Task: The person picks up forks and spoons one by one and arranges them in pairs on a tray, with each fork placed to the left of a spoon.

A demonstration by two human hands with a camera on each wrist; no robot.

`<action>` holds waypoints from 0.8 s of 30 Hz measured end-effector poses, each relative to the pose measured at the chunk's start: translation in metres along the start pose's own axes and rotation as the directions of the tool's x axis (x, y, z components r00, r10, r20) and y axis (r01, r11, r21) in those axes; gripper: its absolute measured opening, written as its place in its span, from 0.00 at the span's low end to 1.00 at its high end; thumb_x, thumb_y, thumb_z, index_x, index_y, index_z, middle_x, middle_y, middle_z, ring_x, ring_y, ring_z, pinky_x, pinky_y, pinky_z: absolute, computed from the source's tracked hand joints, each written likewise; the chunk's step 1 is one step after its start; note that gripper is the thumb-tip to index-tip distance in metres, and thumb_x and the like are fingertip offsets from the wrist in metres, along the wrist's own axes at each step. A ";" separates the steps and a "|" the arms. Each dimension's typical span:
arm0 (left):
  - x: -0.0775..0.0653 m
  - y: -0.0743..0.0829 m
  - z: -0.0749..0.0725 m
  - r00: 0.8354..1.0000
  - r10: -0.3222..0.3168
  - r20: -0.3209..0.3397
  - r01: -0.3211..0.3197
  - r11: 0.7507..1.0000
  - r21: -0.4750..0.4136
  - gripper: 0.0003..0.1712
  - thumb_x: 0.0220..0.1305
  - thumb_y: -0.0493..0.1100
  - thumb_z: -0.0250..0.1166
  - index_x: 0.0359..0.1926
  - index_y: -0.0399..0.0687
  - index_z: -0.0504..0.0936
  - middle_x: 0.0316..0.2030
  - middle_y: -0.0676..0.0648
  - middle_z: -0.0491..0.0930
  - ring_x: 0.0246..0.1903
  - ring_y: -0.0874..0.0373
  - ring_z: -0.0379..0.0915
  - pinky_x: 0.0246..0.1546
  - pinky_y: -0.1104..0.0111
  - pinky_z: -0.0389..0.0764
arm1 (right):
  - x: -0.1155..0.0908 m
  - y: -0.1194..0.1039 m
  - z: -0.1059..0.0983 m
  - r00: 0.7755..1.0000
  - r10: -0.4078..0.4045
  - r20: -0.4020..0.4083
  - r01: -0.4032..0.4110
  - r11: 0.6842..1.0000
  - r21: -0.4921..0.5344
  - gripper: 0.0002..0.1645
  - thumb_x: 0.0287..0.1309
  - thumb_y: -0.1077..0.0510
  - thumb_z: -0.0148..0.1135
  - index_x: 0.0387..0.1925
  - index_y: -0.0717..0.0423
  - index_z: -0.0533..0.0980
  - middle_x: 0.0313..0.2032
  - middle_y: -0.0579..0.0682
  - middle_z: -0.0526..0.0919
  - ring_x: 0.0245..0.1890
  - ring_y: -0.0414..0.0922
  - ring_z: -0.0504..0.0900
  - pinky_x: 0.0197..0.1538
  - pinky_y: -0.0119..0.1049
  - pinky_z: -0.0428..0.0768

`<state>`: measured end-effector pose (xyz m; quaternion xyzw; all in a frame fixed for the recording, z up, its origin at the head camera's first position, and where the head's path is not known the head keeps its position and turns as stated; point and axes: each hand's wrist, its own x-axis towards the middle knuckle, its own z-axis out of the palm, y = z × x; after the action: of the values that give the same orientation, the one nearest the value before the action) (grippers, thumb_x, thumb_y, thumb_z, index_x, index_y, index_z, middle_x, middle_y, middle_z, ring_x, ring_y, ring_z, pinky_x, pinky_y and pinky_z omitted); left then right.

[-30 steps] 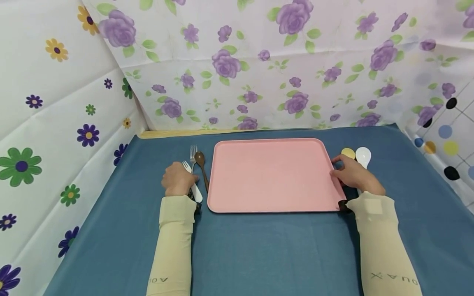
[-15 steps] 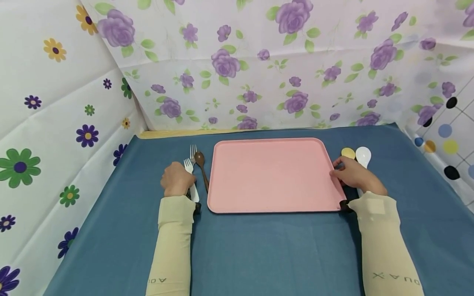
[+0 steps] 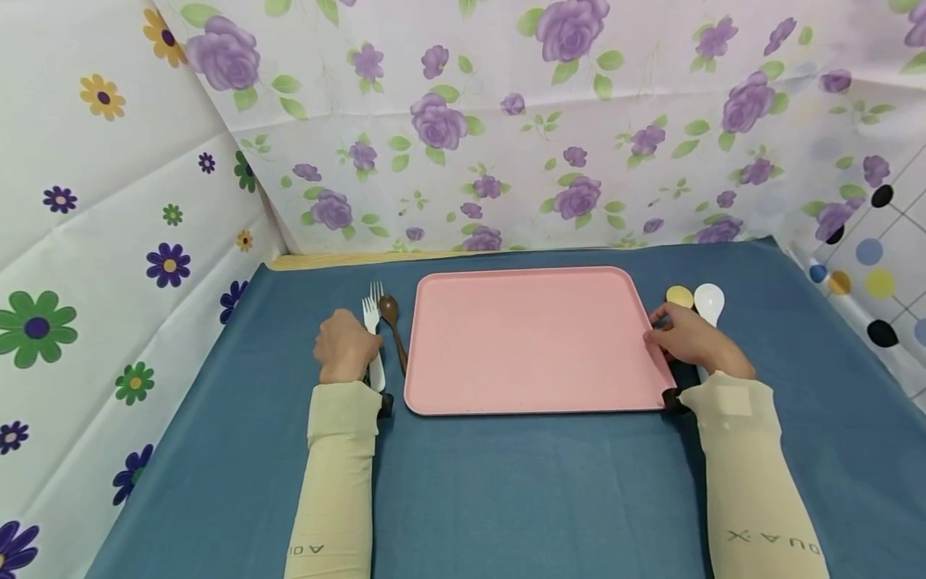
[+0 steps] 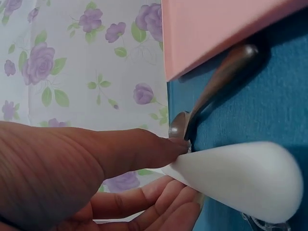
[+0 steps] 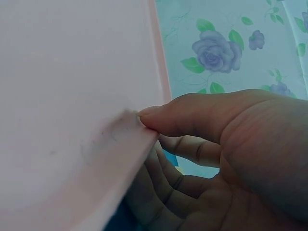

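My left hand (image 3: 346, 347) pinches a white-handled fork (image 3: 377, 375) between thumb and fingers, its tines pointing away from me. In the left wrist view the fork's broad white handle (image 4: 240, 178) juts out past the thumb. Just right of it lie a second fork (image 3: 376, 288), mostly hidden, and a brown spoon (image 3: 389, 310). A pink rectangular tray (image 3: 528, 342) fills the middle of the table. At its right edge my right hand (image 3: 698, 344) pinches the rim, thumb on top and fingers beneath, as the right wrist view shows at the tray's edge (image 5: 161, 62).
Beyond my right hand lie a white spoon (image 3: 710, 302) and a yellow round-ended utensil (image 3: 679, 297), both partly covered by the hand. A blue cloth (image 3: 521, 490) covers the table. Flowered sheets (image 3: 506, 145) hang along the back and sides.
The white-handled fork has turned from slanted to nearly straight, close beside the other fork, as my left hand shifts slightly. My right hand stays at the tray's edge.
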<state>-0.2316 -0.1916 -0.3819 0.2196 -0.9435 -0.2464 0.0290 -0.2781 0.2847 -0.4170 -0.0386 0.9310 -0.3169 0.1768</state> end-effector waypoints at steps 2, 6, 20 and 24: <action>0.000 0.001 0.001 1.000 0.003 -0.008 -0.003 1.000 -0.012 0.11 0.55 0.41 0.66 0.31 0.34 0.79 0.27 0.37 0.77 0.25 0.44 0.75 0.26 0.52 0.80 | 0.000 0.000 0.000 1.000 0.001 0.002 -0.001 1.000 0.005 0.24 0.68 0.55 0.52 0.56 0.69 0.63 0.42 0.64 0.78 0.36 0.49 0.80 0.41 0.46 0.81; 0.000 0.004 0.003 1.000 0.022 -0.017 -0.022 0.999 -0.037 0.11 0.55 0.40 0.66 0.30 0.34 0.80 0.26 0.37 0.78 0.25 0.44 0.76 0.26 0.53 0.81 | 0.001 0.001 0.000 1.000 -0.002 0.006 0.002 1.000 0.004 0.23 0.68 0.55 0.52 0.55 0.69 0.64 0.44 0.65 0.78 0.37 0.49 0.80 0.43 0.48 0.81; -0.001 0.007 0.007 0.992 0.099 -0.072 -0.104 0.992 -0.067 0.20 0.56 0.39 0.66 0.12 0.46 0.67 0.10 0.48 0.65 0.16 0.50 0.71 0.18 0.60 0.75 | -0.001 0.001 0.001 1.000 -0.010 -0.006 0.010 1.000 0.006 0.23 0.68 0.54 0.51 0.56 0.68 0.64 0.47 0.66 0.76 0.39 0.51 0.80 0.46 0.52 0.80; -0.001 0.009 0.008 0.988 0.127 -0.082 -0.133 0.989 -0.071 0.26 0.56 0.39 0.66 0.09 0.50 0.61 0.08 0.52 0.55 0.11 0.53 0.64 0.14 0.63 0.67 | -0.001 0.000 0.001 1.000 -0.012 -0.007 0.012 1.000 0.002 0.23 0.68 0.54 0.51 0.56 0.68 0.64 0.47 0.67 0.76 0.40 0.51 0.80 0.46 0.52 0.79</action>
<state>-0.2357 -0.1812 -0.3844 0.1657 -0.9439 -0.2712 0.0900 -0.2765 0.2846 -0.4178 -0.0432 0.9311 -0.3189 0.1718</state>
